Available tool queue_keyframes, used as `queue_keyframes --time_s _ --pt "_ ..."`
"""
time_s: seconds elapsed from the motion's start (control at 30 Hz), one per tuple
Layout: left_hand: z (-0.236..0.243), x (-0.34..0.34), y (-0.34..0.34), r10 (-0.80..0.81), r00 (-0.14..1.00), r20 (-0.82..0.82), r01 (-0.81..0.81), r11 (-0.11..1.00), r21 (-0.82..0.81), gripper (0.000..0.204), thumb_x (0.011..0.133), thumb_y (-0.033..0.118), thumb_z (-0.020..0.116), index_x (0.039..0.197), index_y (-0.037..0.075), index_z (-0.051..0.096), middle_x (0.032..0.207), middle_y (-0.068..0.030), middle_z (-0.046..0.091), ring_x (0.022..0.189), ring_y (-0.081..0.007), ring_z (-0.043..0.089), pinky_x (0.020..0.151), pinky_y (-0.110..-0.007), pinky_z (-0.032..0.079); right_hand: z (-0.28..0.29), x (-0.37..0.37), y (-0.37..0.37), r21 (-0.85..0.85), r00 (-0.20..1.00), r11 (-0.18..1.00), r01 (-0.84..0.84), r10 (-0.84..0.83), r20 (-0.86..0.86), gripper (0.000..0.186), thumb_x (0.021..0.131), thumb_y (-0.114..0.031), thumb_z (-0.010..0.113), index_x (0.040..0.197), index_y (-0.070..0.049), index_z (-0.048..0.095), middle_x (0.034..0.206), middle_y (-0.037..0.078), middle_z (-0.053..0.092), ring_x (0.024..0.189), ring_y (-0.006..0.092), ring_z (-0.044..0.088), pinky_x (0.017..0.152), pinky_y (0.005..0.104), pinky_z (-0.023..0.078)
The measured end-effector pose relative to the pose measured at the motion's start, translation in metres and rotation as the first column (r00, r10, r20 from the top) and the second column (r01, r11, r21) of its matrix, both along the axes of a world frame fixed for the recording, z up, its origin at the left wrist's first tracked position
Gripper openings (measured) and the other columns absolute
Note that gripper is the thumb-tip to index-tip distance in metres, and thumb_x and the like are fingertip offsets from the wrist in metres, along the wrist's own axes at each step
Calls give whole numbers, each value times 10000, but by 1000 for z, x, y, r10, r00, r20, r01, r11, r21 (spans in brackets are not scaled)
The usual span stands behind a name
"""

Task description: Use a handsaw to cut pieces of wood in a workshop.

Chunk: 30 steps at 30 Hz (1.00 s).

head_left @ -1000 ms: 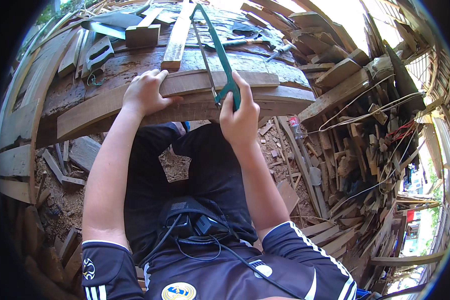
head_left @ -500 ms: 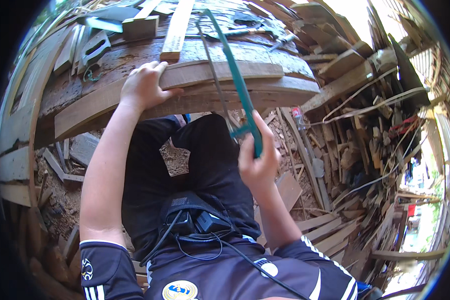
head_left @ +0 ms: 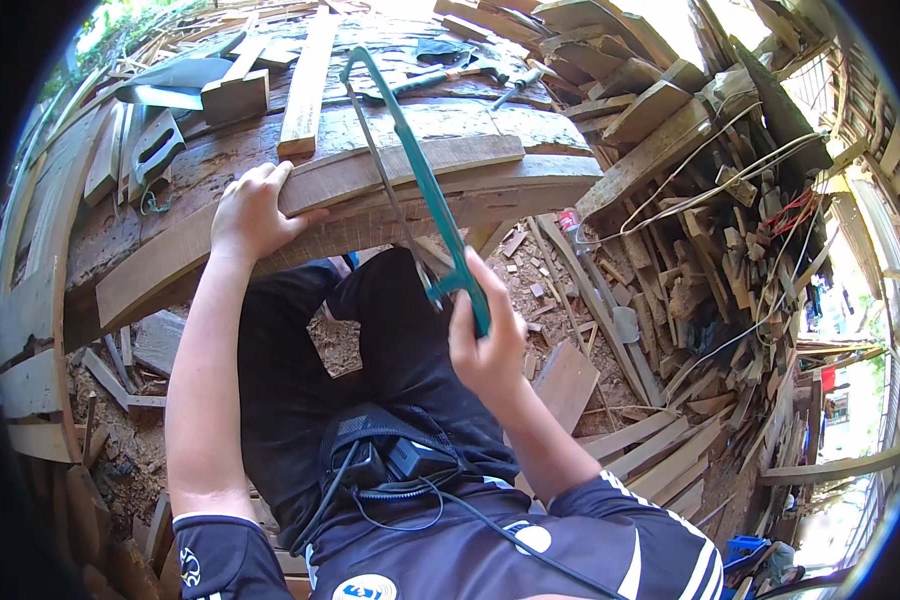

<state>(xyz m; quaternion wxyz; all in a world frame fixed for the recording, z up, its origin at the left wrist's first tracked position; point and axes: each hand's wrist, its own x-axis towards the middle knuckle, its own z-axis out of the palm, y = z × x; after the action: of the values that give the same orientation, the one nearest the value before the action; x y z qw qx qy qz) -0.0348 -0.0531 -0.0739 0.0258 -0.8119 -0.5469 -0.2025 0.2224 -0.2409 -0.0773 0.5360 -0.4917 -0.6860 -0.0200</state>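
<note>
A long, slightly curved wooden board [head_left: 460, 155] lies along the near edge of a thick timber bench [head_left: 240, 140]. My left hand [head_left: 253, 212] grips it from above, fingers over the far edge and thumb toward me. In my right hand [head_left: 490, 335] is the handle of a hacksaw [head_left: 425, 175] with a green frame. Its thin blade crosses the board to the right of my left hand, the far end of the frame reaching over the bench. Whether the blade has cut into the wood cannot be made out.
A pale plank [head_left: 308, 90] points away from me on the bench, near a wooden block [head_left: 236, 98]. A handsaw [head_left: 160, 150] lies at the left, a hammer-like tool [head_left: 440, 78] farther back. Scrap wood [head_left: 690, 250] is heaped at the right. A cable crosses my lap.
My right hand has drawn the hacksaw a little toward me across the board. My left hand keeps its place on the wood. The whole view has shifted slightly.
</note>
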Motion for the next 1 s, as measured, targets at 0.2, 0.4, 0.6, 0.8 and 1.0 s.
queue_keyframes --time_s 0.2,0.4,0.6,0.8,1.0 --pt "4 6 6 -59 998 31 59 998 9 884 731 643 797 1297 -14 631 1187 -179 693 1117 -329 672 992 -441 530 -1 3 -16 -166 997 986 14 -27 -73 472 941 58 577 1407 11 525 1215 269 688 988 373 740 802 377 588" --pt "-5 5 8 -42 999 23 42 999 -5 867 733 610 811 1295 -26 635 1182 -176 695 1113 -328 672 984 -433 532 1 -15 87 49 997 998 -49 52 -58 516 935 55 562 1440 -23 490 1183 284 681 939 433 711 746 427 569" --pt "-1 2 2 -27 1000 16 26 999 20 853 733 610 810 1285 -17 639 1148 -157 696 1098 -320 673 983 -433 530 1 -5 43 -81 989 996 -41 29 -143 494 951 44 559 1439 -11 500 1207 283 675 996 419 717 809 404 575" --pt "4 4 2 -38 999 28 38 999 -2 861 732 568 827 1298 -48 625 1180 -176 688 1101 -344 671 977 -438 531 -17 11 -30 -251 985 968 1 -44 -168 473 959 44 556 1428 11 514 1295 268 657 1073 352 728 869 370 579" --pt "-2 4 9 -59 997 51 58 998 9 860 735 609 811 1279 -33 637 1167 -174 693 1097 -332 675 975 -438 537 2 -3 41 -197 981 980 -16 -22 -191 468 953 18 566 1418 -18 528 1137 267 702 888 333 749 732 369 573"
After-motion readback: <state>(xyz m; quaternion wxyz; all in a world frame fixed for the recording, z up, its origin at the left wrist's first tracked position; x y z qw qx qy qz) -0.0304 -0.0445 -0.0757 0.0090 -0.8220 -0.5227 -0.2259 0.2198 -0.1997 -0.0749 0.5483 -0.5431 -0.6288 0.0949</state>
